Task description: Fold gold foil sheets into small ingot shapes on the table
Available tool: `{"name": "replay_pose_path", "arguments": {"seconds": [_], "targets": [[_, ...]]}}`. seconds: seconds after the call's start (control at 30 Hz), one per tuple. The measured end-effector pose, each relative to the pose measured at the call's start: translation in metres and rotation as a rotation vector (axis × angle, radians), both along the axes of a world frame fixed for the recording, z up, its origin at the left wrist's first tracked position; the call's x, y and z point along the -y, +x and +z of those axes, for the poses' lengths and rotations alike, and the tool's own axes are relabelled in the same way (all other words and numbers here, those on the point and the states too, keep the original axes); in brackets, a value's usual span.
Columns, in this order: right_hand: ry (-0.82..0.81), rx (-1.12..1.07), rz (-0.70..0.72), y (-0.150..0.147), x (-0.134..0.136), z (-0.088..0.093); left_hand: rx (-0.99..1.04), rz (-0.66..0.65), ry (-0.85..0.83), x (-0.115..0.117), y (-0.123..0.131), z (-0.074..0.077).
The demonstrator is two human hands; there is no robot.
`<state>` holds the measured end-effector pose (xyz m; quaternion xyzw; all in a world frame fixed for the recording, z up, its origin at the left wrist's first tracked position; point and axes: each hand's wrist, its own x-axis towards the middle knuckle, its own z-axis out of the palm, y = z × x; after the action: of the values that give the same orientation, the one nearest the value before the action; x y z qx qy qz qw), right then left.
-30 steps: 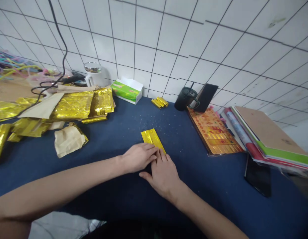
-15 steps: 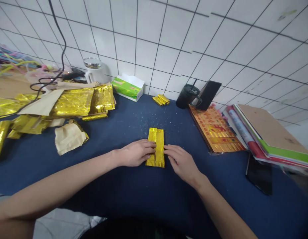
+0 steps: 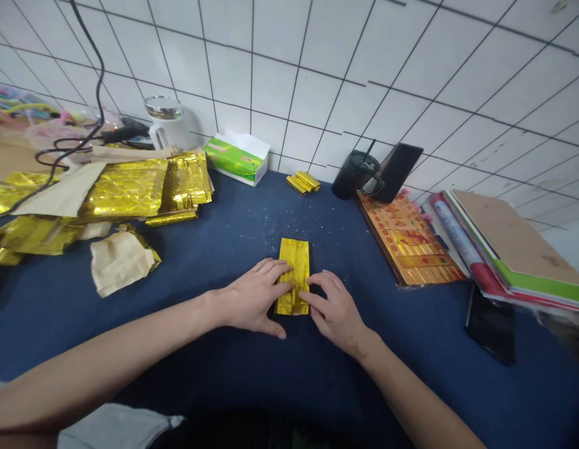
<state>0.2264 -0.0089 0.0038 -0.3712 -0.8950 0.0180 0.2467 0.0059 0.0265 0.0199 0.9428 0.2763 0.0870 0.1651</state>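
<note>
Left hand (image 3: 251, 298) and right hand (image 3: 335, 313) open, pressed flat against both long sides of crinkly folded gold foil packet (image 3: 293, 275); navy cloth tabletop (image 3: 411, 355), loose foil pile (image 3: 125, 196) toward far left.

Your folded paper (image 3: 293, 262) is shiny gold, the table cloth (image 3: 252, 224) is dark blue, and the wall tiles (image 3: 289, 81) are white with thin black lines.

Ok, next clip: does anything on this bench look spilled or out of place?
Small pale specks are scattered across the dark blue table covering behind the gold foil packet, like spilled crumbs or glitter. To the left, a crumpled paper scrap lies apart from the foil heap.
</note>
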Motion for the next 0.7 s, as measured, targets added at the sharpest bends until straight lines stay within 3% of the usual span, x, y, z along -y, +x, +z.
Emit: {"name": "replay_pose_path", "arguments": {"seconds": [0.2, 0.4, 0.7], "targets": [[-0.152, -0.118, -0.029, -0.002, -0.001, -0.004, -0.066, 0.038, 0.04, 0.004, 0.008, 0.011], [-0.281, -0.204, -0.109, -0.005, -0.005, 0.0, -0.09, 0.035, 0.018, 0.002, 0.013, 0.01], [-0.504, -0.198, -0.24, -0.006, -0.013, 0.009, 0.084, 0.081, -0.281, -0.016, 0.015, 0.006]]}}
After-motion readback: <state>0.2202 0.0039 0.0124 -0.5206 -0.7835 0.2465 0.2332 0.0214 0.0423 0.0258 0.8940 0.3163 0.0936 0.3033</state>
